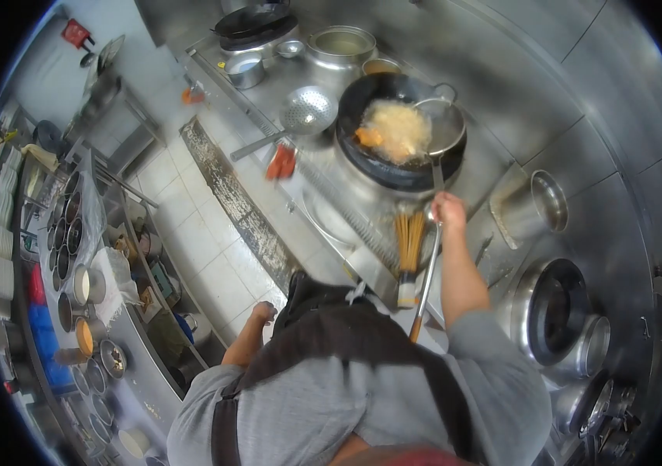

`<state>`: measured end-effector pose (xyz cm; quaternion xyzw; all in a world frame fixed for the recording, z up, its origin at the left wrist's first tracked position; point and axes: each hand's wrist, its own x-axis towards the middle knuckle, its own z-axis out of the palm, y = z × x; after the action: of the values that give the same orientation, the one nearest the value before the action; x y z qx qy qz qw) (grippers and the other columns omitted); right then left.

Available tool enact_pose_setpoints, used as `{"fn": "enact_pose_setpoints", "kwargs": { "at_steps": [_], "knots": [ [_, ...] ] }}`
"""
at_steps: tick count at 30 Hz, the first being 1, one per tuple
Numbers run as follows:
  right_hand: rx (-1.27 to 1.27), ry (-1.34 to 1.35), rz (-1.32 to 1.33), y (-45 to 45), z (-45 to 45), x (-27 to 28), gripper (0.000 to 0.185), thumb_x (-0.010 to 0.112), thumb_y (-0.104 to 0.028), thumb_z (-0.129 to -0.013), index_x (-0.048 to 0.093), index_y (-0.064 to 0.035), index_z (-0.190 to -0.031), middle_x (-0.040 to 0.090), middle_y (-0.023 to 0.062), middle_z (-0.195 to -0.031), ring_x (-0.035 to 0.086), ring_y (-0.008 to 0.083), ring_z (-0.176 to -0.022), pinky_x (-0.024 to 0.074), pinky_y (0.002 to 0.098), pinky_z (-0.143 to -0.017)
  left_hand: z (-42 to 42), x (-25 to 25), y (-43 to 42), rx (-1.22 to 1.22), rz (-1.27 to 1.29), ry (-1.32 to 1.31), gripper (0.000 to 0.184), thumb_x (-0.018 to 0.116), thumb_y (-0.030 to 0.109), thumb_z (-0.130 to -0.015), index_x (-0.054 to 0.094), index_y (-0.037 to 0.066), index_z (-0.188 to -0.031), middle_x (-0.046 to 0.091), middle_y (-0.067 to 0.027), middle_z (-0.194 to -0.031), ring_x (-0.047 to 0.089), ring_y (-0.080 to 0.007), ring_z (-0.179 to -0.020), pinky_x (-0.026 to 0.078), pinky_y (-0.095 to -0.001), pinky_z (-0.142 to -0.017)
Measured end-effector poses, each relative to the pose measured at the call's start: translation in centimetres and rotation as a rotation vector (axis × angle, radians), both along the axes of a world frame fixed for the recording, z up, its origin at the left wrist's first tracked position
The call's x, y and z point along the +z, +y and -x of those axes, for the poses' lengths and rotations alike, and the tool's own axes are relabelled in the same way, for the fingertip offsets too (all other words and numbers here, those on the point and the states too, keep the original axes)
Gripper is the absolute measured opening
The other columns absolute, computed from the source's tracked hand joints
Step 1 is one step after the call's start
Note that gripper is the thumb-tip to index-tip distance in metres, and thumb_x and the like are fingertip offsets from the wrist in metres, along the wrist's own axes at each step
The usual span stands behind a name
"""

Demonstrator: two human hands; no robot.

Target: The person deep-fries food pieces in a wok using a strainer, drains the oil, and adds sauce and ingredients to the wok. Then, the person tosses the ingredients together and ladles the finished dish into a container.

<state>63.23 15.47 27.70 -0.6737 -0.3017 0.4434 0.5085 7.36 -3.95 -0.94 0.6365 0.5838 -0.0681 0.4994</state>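
My right hand [449, 208] is closed around the long handle of a strainer [447, 128], which has a wooden end [417, 320]. The strainer's round bowl rests inside a black wok [350, 151], on its right side. Beside the bowl, pale food [397, 128] bubbles in oil, with an orange piece [368, 137] at its left edge. My left hand [265, 312] hangs low by my apron, fingers curled, with nothing visible in it. A bamboo brush [408, 241] stands just left of the strainer's handle.
A perforated skimmer [308, 110] lies left of the wok, near a red cloth [280, 162]. Behind are a metal pot [341, 43] and a small pan [245, 71]. At right stand a tilted metal pot [548, 200] and another wok [560, 311]. A counter with several containers [90, 283] runs along the left.
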Motion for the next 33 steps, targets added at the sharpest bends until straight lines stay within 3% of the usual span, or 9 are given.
{"fn": "enact_pose_setpoints", "kwargs": {
  "at_steps": [6,17,22,24,25,27,28,30,33],
  "knots": [
    [0.001,0.280,-0.085,2.2,3.4,-0.1,0.008,0.058,-0.009,-0.082,0.059,-0.0011,-0.083,0.055,0.0045,-0.058,0.046,0.0115,-0.039,0.0310,0.0235,-0.033,1.2,0.6,-1.4,0.095,0.155,0.099,0.018,0.058,0.014,-0.075,0.062,0.000,-0.085,0.063,-0.0147,-0.075,0.063,-0.0228,-0.059,0.053,-0.0356,-0.047],
    [-0.053,0.354,-0.191,-1.2,-2.2,1.4,0.013,0.056,-0.006,-0.082,0.056,0.0009,-0.093,0.055,0.0049,-0.059,0.044,0.0112,-0.037,0.0306,0.0235,-0.031,-0.4,4.6,-1.6,0.183,0.259,0.289,0.017,0.056,0.015,-0.081,0.063,0.001,-0.085,0.063,-0.0102,-0.075,0.062,-0.0204,-0.058,0.051,-0.0340,-0.043],
    [-0.081,-0.050,-0.072,-1.2,-5.3,3.3,0.015,0.053,-0.005,-0.082,0.056,0.0012,-0.096,0.054,0.0054,-0.056,0.046,0.0129,-0.037,0.0315,0.0268,-0.030,-0.7,0.1,0.1,-0.012,0.198,0.240,0.013,0.059,0.013,-0.077,0.065,0.003,-0.083,0.063,-0.0108,-0.077,0.063,-0.0217,-0.062,0.052,-0.0346,-0.048],
    [-0.112,-0.296,-0.029,-1.6,-4.9,5.1,0.029,0.049,-0.004,-0.082,0.059,0.0006,-0.109,0.050,0.0054,-0.053,0.044,0.0132,-0.035,0.0309,0.0281,-0.029,-0.8,-0.6,1.1,-0.644,-0.116,0.340,0.016,0.064,0.014,-0.070,0.067,0.008,-0.084,0.064,-0.0113,-0.084,0.064,-0.0251,-0.076,0.054,-0.0362,-0.062],
    [-0.117,-0.297,-0.025,-1.2,-5.5,4.6,0.029,0.049,-0.004,-0.082,0.059,0.0006,-0.109,0.050,0.0054,-0.053,0.044,0.0132,-0.035,0.0309,0.0281,-0.029,-0.9,-1.0,1.4,-0.650,-0.114,0.338,0.016,0.064,0.014,-0.070,0.067,0.008,-0.084,0.064,-0.0113,-0.084,0.064,-0.0251,-0.076,0.054,-0.0362,-0.062],
    [-0.088,-0.751,-0.029,-0.1,-6.7,2.8,0.038,0.048,-0.002,-0.079,0.060,-0.0039,-0.115,0.057,0.0119,-0.059,0.053,0.0218,-0.043,0.0432,0.0343,-0.040,-1.3,-0.3,2.3,-0.831,-0.237,0.394,0.024,0.068,0.015,-0.064,0.068,0.013,-0.087,0.064,-0.0099,-0.092,0.061,-0.0275,-0.089,0.052,-0.0369,-0.075],
    [-0.089,-0.749,-0.026,0.4,-7.2,1.9,0.038,0.048,-0.002,-0.079,0.060,-0.0039,-0.115,0.057,0.0119,-0.059,0.053,0.0218,-0.043,0.0432,0.0343,-0.040,-1.1,-0.1,2.6,-0.830,-0.265,0.377,0.025,0.069,0.015,-0.063,0.067,0.014,-0.087,0.064,-0.0078,-0.090,0.060,-0.0280,-0.091,0.050,-0.0397,-0.077],
    [-0.165,-1.351,-0.315,0.6,-7.1,1.3,0.039,0.048,-0.002,-0.076,0.062,-0.0061,-0.112,0.063,0.0189,-0.073,0.060,0.0313,-0.062,0.0507,0.0381,-0.063,-0.7,0.0,2.8,-0.792,-0.240,0.357,0.026,0.069,0.015,-0.062,0.067,0.013,-0.087,0.064,-0.0079,-0.089,0.060,-0.0275,-0.089,0.052,-0.0389,-0.073],
    [-0.154,-1.191,-0.189,-0.5,-5.7,2.9,0.040,0.051,-0.004,-0.075,0.060,-0.0046,-0.114,0.064,0.0223,-0.085,0.060,0.0370,-0.077,0.0467,0.0384,-0.081,-0.5,0.3,2.5,-0.695,-0.147,0.342,0.026,0.070,0.014,-0.062,0.067,0.012,-0.087,0.063,-0.0085,-0.089,0.062,-0.0261,-0.083,0.053,-0.0367,-0.065]
  ]
}}
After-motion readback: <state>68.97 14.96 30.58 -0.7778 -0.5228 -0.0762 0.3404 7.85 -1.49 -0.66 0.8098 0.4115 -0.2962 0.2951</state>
